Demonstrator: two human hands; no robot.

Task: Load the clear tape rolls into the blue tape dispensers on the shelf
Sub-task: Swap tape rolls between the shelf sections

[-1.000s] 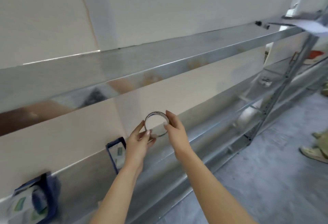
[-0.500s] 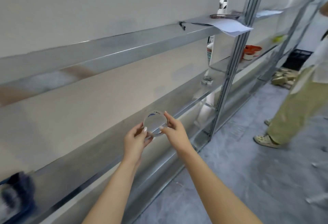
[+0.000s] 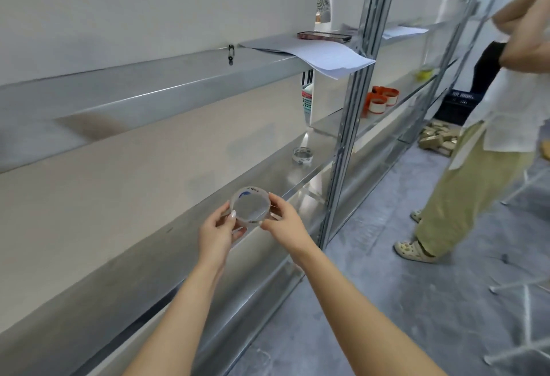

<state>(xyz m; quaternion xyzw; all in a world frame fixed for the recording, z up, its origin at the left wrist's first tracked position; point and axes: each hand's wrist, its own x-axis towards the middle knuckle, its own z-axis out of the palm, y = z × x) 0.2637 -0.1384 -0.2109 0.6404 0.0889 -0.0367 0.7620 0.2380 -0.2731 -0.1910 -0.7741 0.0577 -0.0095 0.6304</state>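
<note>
Left hand (image 3: 217, 234), right hand (image 3: 285, 225) pinch tape roll (image 3: 250, 190); label illegible.

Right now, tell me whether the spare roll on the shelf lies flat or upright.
Flat: the tape roll rests on the shelf, its hole facing up.

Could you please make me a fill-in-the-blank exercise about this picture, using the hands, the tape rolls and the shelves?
1. The clear tape roll is held between the left hand and the ___.
2. A second tape roll lies further along on the metal ___.
3. On the upper shelf, a phone rests on sheets of ___.

Missing words: right hand; shelf; paper.
</note>
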